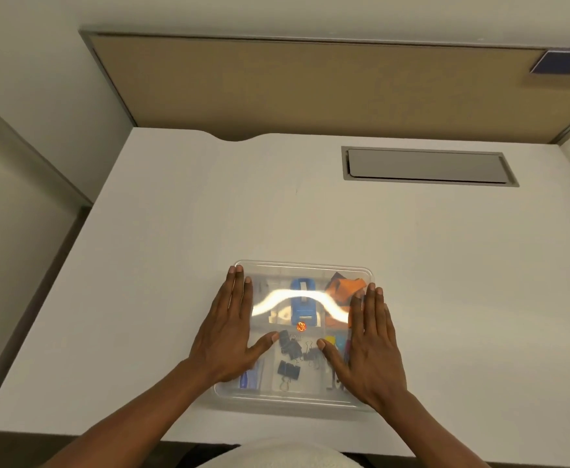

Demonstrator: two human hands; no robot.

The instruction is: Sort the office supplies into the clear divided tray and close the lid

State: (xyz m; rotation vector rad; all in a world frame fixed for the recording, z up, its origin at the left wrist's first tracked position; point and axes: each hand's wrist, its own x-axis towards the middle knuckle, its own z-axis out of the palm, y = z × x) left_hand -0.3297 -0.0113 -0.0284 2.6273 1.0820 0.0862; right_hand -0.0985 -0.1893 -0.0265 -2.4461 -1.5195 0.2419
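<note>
tray (pixel 295 398) lower centre of frame on desk (pixel 445 282), lid (pixel 303 270) on | left hand (pixel 227 336), right hand (pixel 369 342) flat, fingers spread, pressing lid | we judge thin springy plastic, light, slippery; press edges and corners

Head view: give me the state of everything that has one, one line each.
Lid: on the tray, pressed under both palms.
Tray: filled, covered, flat on the desk.
Left hand: open, flat on the lid's left side.
Right hand: open, flat on the lid's right side.
Stapler: inside, middle compartment.
Binder clips: inside, front middle.
Desk hatch: shut.
</note>
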